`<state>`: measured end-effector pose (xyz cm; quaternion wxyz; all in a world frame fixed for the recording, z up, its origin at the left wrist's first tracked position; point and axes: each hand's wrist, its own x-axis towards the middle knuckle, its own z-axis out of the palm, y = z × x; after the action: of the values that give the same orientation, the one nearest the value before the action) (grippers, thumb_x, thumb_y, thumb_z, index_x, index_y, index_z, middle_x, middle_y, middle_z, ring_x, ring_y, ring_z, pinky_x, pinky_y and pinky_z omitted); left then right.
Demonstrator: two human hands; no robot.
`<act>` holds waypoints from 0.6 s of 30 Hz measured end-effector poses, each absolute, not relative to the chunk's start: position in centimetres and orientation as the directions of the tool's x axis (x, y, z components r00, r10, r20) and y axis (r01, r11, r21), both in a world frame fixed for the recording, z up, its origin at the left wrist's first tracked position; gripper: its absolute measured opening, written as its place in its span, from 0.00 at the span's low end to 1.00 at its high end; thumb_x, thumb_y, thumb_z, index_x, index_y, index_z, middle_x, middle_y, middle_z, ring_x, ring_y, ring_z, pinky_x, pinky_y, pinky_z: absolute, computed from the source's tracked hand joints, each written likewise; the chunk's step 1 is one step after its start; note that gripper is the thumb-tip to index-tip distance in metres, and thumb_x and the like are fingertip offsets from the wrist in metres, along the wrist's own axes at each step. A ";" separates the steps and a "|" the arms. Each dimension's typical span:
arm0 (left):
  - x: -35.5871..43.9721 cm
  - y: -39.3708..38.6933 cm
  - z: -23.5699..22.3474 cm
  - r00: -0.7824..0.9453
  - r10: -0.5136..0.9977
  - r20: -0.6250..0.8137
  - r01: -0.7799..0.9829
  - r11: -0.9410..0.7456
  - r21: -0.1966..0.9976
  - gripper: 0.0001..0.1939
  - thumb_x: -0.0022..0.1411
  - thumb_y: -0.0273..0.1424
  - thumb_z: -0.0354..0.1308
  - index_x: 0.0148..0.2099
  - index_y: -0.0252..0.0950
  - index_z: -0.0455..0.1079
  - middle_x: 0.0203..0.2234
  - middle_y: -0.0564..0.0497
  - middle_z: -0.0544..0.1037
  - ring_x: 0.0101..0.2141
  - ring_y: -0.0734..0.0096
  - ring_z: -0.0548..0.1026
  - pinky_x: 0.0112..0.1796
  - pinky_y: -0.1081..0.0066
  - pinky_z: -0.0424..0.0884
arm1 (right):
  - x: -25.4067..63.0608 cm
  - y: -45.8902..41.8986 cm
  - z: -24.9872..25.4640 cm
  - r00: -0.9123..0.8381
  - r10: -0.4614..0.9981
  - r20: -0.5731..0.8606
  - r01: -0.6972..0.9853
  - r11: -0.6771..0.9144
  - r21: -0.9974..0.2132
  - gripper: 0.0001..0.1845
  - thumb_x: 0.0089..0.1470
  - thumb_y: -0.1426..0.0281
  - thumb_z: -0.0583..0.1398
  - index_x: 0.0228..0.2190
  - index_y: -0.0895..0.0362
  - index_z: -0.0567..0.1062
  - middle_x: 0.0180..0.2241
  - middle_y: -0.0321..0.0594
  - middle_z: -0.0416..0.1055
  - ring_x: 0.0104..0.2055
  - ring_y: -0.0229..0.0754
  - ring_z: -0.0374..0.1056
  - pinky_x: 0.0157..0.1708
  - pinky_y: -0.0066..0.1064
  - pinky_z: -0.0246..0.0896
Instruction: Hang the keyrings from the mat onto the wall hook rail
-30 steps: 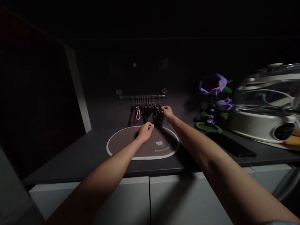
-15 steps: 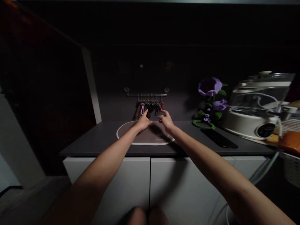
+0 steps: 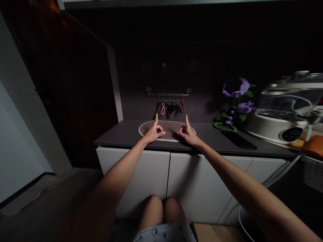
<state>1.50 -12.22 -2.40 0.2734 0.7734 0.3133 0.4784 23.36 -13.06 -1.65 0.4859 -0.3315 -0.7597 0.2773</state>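
Note:
My left hand (image 3: 154,130) and my right hand (image 3: 187,132) hover side by side over a brown oval mat (image 3: 168,126) on a dark counter (image 3: 121,134). Each hand has its index finger pointing straight up and its thumb stuck out toward the other hand, with the remaining fingers curled. Neither hand holds anything. Behind them, several bunches of keys (image 3: 170,108), one with a pink loop, hang from a clear rail (image 3: 168,94) on the back wall. The hands are apart from the keys.
Purple artificial flowers (image 3: 236,88) with a green ring (image 3: 225,126) stand at the right. A flat black slab (image 3: 239,139) lies beside them, with a white appliance with a clear lid (image 3: 285,111) further right. White cabinet doors (image 3: 151,174) are below, and my knees (image 3: 161,208) show at the bottom.
Both hands have drawn back from the hanging keys and now point their index fingers up over the mat. The view has pulled away from the counter and sunk lower, so my knees show.

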 end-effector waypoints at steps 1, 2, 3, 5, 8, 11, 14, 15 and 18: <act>1.5 -12.3 -2.6 0.341 0.749 0.568 0.205 -0.649 0.733 0.51 0.51 0.29 0.55 0.61 0.37 0.17 0.23 0.59 0.67 0.23 0.82 0.64 0.30 0.78 0.62 | 23.3 -13.2 -1.7 -0.307 0.772 0.556 0.238 0.628 -0.741 0.50 0.42 0.69 0.58 0.59 0.51 0.34 0.21 0.27 0.60 0.21 0.31 0.55 0.23 0.23 0.54; 1.4 -12.3 -2.7 0.337 0.751 0.567 0.184 -0.643 0.743 0.51 0.51 0.29 0.55 0.61 0.37 0.17 0.23 0.59 0.67 0.23 0.82 0.64 0.30 0.78 0.62 | 23.3 -13.3 -1.7 -0.306 0.772 0.557 0.242 0.629 -0.739 0.49 0.42 0.69 0.58 0.59 0.51 0.34 0.21 0.28 0.60 0.21 0.31 0.55 0.23 0.23 0.54; 1.4 -12.3 -2.8 0.331 0.754 0.567 0.163 -0.638 0.753 0.52 0.51 0.29 0.56 0.61 0.38 0.16 0.23 0.60 0.67 0.23 0.82 0.64 0.29 0.78 0.62 | 23.3 -13.4 -1.7 -0.305 0.772 0.557 0.248 0.629 -0.737 0.49 0.42 0.69 0.58 0.59 0.51 0.35 0.21 0.28 0.60 0.21 0.31 0.55 0.23 0.24 0.54; 1.4 -12.3 -3.0 0.325 0.762 0.560 0.132 -0.623 0.771 0.52 0.50 0.29 0.56 0.61 0.38 0.16 0.22 0.60 0.67 0.23 0.83 0.63 0.29 0.78 0.62 | 23.2 -13.5 -1.7 -0.308 0.773 0.555 0.264 0.630 -0.730 0.49 0.42 0.69 0.59 0.59 0.51 0.36 0.21 0.28 0.60 0.21 0.31 0.54 0.24 0.24 0.55; 1.2 -12.0 -3.0 0.317 0.789 0.527 0.121 -0.585 0.802 0.51 0.50 0.30 0.57 0.62 0.39 0.20 0.22 0.60 0.67 0.22 0.83 0.63 0.29 0.78 0.61 | 23.3 -13.2 -1.6 -0.302 0.779 0.549 0.282 0.623 -0.730 0.48 0.43 0.68 0.59 0.59 0.50 0.37 0.21 0.28 0.61 0.21 0.32 0.55 0.25 0.25 0.57; 0.8 -10.8 -2.5 0.289 0.836 0.465 0.138 -0.517 0.845 0.49 0.50 0.31 0.58 0.63 0.40 0.26 0.23 0.59 0.68 0.23 0.82 0.64 0.29 0.77 0.62 | 23.7 -12.3 -1.2 -0.273 0.788 0.552 0.304 0.615 -0.728 0.47 0.43 0.66 0.59 0.59 0.50 0.38 0.24 0.30 0.63 0.24 0.33 0.58 0.30 0.28 0.60; 0.3 -8.7 -1.1 0.199 0.904 0.379 0.197 -0.415 0.888 0.46 0.49 0.35 0.59 0.63 0.37 0.35 0.25 0.56 0.71 0.26 0.79 0.67 0.33 0.75 0.63 | 24.7 -10.2 0.0 -0.154 0.809 0.567 0.359 0.580 -0.731 0.44 0.44 0.62 0.59 0.58 0.50 0.44 0.34 0.36 0.66 0.33 0.37 0.63 0.39 0.34 0.61; 0.2 -7.8 -0.5 0.149 0.922 0.356 0.224 -0.383 0.896 0.45 0.48 0.37 0.60 0.63 0.36 0.39 0.28 0.53 0.72 0.29 0.77 0.68 0.35 0.74 0.63 | 25.1 -9.3 0.5 -0.100 0.821 0.562 0.377 0.554 -0.742 0.43 0.43 0.60 0.59 0.58 0.51 0.46 0.39 0.40 0.66 0.37 0.39 0.64 0.42 0.35 0.60; 0.1 -4.6 1.6 -0.010 0.944 0.329 0.296 -0.312 0.903 0.44 0.44 0.39 0.63 0.60 0.35 0.49 0.38 0.46 0.72 0.38 0.69 0.70 0.41 0.72 0.62 | 26.3 -6.1 2.4 0.028 0.869 0.495 0.387 0.447 -0.806 0.46 0.40 0.54 0.60 0.57 0.55 0.49 0.51 0.49 0.58 0.48 0.45 0.60 0.48 0.37 0.57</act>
<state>0.08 -4.63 1.56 0.3170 0.6282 0.4935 0.5112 26.28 -6.12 2.38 0.5364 -0.4756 -0.6601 0.2244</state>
